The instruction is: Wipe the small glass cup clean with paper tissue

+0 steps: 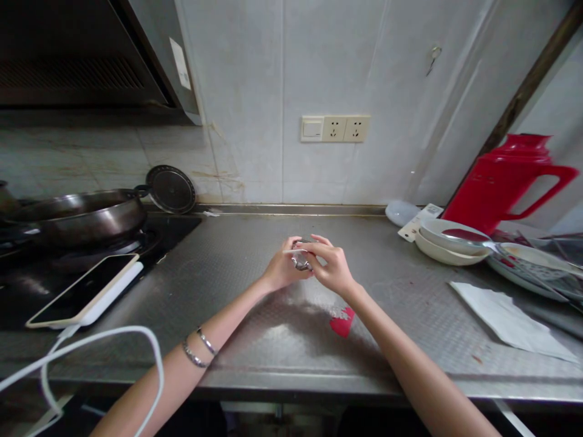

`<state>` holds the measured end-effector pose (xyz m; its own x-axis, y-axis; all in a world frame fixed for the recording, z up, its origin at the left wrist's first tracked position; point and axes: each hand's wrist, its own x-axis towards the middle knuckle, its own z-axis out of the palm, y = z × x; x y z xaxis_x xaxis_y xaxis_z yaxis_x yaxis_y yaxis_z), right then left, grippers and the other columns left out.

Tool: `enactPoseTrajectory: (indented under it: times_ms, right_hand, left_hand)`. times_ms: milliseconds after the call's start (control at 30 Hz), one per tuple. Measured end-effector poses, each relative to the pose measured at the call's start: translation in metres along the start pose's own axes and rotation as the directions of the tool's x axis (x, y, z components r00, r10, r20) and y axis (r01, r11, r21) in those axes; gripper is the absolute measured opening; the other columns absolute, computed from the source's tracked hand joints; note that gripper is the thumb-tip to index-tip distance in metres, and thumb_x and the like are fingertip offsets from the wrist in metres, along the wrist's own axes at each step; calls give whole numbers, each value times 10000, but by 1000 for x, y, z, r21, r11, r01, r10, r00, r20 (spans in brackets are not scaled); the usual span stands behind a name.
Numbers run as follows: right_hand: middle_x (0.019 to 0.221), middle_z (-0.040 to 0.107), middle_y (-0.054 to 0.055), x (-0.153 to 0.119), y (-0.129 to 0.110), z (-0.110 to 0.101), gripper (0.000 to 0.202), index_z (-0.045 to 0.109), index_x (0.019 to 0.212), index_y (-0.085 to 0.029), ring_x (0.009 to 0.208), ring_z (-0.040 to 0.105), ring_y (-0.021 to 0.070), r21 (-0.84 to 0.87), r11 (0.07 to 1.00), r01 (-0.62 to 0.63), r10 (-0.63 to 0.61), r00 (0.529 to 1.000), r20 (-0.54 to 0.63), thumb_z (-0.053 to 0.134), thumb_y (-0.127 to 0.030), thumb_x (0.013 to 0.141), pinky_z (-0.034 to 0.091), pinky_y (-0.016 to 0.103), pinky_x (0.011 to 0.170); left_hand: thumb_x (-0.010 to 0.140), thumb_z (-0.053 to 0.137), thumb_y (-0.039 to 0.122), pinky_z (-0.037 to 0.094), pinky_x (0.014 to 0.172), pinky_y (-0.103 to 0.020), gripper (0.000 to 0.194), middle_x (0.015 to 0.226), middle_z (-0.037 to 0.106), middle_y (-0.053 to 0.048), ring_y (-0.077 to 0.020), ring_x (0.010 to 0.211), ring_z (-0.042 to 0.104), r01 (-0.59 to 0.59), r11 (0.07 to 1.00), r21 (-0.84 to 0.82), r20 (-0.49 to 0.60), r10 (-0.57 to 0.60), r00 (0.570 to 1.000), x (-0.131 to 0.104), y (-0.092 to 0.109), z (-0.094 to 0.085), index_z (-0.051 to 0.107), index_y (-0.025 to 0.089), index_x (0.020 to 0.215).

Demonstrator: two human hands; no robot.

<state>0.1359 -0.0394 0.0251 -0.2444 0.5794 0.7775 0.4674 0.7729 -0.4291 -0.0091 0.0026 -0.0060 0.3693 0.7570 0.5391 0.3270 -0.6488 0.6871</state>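
Note:
In the middle of the counter, my left hand (283, 267) is curled around a small, shiny silver, roundish thing (300, 261), whose kind I cannot make out. My right hand (331, 262) is bent over it from the right, its fingertips closed at the top of the silver thing. A thin whitish strip (294, 250) shows by the right fingertips; whether it is part of the silver thing is unclear. Below my right wrist a red scrap (341, 323) with a ragged, silvery edge lies on the steel counter (273, 352).
At left, a pan (86, 215) sits on the stove beside a phone (86, 291) with a white cable (113, 331). To the right are a red thermos jug (505, 182), stacked bowls (450, 249), a plate (523, 279) and a white paper napkin (510, 318). Sockets (346, 128) are on the wall.

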Motion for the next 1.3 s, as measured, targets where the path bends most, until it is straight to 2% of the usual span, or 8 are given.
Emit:
enactPoseTrajectory:
  times_ms: [133,267,333,467,667,967,1100,1300]
  right_hand:
    - [764,738,-22,2,-1,-3,181,722,790,-263,728,681,194,86,983,-159,167,982,-86,546,-272,830,434,466,1009]
    - [866,740,38,3,2,-8,226,720,852,-223,857,686,249,84,953,-290,302,900,-314,523,-333,862,535,387,822]
    - [937,735,59,3,4,-8,229,712,908,-220,894,685,245,0,966,-258,246,919,-308,501,-305,878,538,375,827]
    - [1106,693,66,-1,4,-3,286,665,1056,-244,1063,636,219,-116,993,-33,23,996,-86,437,-192,892,515,380,923]
    - [1084,703,60,-5,4,-2,349,624,1132,-245,1141,595,220,-256,959,122,-116,993,37,419,-122,878,519,386,946]
    - [1096,699,78,-6,-3,0,381,621,1136,-216,1164,578,210,-324,917,233,-209,972,107,387,-88,863,519,375,951]
    - [1050,714,68,-5,-6,0,336,638,1103,-233,1089,626,197,-259,937,236,-226,972,66,415,-114,881,495,388,977]
    - [1011,718,67,1,-3,-5,284,678,1049,-249,1008,652,200,-150,987,66,-103,962,-253,443,-169,910,527,373,895]
  left_hand:
    - [530,811,277,493,802,-359,690,1087,610,-88,-216,905,620,45,996,-82,15,-44,999,-2,-2,2,496,185,1137]
    - [544,828,343,502,726,-310,778,1000,632,-54,-186,835,627,134,970,-205,23,-132,991,-4,-1,5,428,185,1191]
    - [538,835,337,498,729,-302,779,995,633,-52,-183,839,624,122,970,-209,17,-121,992,-5,1,6,434,186,1190]
    - [545,810,252,494,720,-286,697,1010,635,-55,-177,833,615,61,978,-199,-10,-64,998,-3,7,4,479,174,1154]
    - [513,805,245,479,693,-271,666,991,626,-43,-163,803,597,57,985,-164,-66,-69,995,1,6,4,505,166,1102]
    - [505,803,308,450,643,-240,587,845,618,-3,-123,716,572,163,868,-469,-109,-240,965,8,-6,1,465,166,964]
    - [498,806,338,452,605,-237,575,812,618,3,-132,700,586,223,856,-467,-127,-314,941,10,-1,-6,473,172,936]
    - [555,803,428,412,515,-214,600,763,614,4,-111,600,575,308,814,-493,-64,-387,920,11,13,-14,476,159,980]
